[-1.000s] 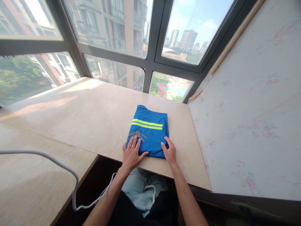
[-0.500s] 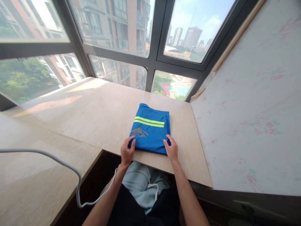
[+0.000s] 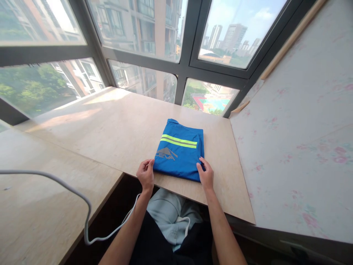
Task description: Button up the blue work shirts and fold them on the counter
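Fingers (image 3: 142, 166) of the left hand (image 3: 146, 177) are drawn together at the near left corner of a folded blue garment (image 3: 180, 160), the thumb set close against them; whether any cloth is pinched there cannot be told; by the right hand (image 3: 206, 176), with thumb and forefinger held apart, the garment's right edge is touched near the near right corner. The garment is laid flat on the pale tabletop (image 3: 110, 125), close to its front edge; it is crossed by a yellow-green band (image 3: 179, 141) with a grey stripe along its middle, and below this, toward the left, a grey peaked emblem (image 3: 167, 152) with lettering is seen. Below the front edge, light trousers (image 3: 167, 206) with a white drawstring (image 3: 187, 226) are partly framed by black cloth (image 3: 146, 243); at the left, a pale cable (image 3: 87, 217) is looped over a dark gap and passed behind the left forearm. To the right, the tabletop is bordered by a wall (image 3: 298, 147) patterned with pink flowers; at the back it is closed off by dark-framed windows (image 3: 185, 55), through which buildings (image 3: 234, 36), trees (image 3: 35, 86) and a coloured court (image 3: 212, 103) are seen.
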A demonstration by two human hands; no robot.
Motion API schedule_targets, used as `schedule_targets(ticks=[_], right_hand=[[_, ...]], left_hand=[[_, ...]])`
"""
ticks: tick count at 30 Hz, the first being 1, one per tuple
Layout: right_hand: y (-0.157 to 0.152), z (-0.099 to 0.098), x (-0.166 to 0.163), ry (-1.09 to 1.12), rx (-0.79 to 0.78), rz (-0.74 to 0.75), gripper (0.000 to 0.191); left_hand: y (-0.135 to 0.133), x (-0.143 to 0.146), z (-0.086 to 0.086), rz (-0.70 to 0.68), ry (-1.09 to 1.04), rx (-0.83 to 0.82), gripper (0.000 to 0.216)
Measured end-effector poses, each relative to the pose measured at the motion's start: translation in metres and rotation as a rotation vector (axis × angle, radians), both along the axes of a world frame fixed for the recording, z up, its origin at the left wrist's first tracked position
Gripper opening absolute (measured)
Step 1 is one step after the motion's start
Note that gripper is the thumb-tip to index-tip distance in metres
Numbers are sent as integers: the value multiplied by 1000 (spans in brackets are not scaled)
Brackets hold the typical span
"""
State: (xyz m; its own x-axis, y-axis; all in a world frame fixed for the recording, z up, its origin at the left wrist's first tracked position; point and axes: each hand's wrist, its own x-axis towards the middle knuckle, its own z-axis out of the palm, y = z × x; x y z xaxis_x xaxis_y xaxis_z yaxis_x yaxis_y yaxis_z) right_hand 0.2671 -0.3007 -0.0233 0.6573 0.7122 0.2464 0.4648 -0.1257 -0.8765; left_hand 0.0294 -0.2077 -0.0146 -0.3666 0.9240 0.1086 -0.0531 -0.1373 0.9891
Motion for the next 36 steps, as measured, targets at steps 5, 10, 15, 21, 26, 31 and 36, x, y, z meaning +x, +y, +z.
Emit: schedule_targets(ticks=[5,10,15,21,26,31,36], right_hand=[[0,-1,1,20,2,-3,43],[-1,0,1,58,0,-12,43],[-1,-1,2,62,11,-19,44],[-1,0,2,49,17,-26,44],[-1,0,1,62,23,-28,44],[0,-1,3,83,14,-28,45],[6,7,19,146,-86,19,62]], left_hand=[[-9,-16,4,-28,-74,20,30],[-21,-70,34,-258,245,220,36],[-23,-118,79,-773,488,242,25],[-25,-133,102,-866,592,195,88],[-17,-126,102,-840,521,210,24],[-11,-97,104,-989,505,235,22],[-9,-52,98,-1063,539,295,18]])
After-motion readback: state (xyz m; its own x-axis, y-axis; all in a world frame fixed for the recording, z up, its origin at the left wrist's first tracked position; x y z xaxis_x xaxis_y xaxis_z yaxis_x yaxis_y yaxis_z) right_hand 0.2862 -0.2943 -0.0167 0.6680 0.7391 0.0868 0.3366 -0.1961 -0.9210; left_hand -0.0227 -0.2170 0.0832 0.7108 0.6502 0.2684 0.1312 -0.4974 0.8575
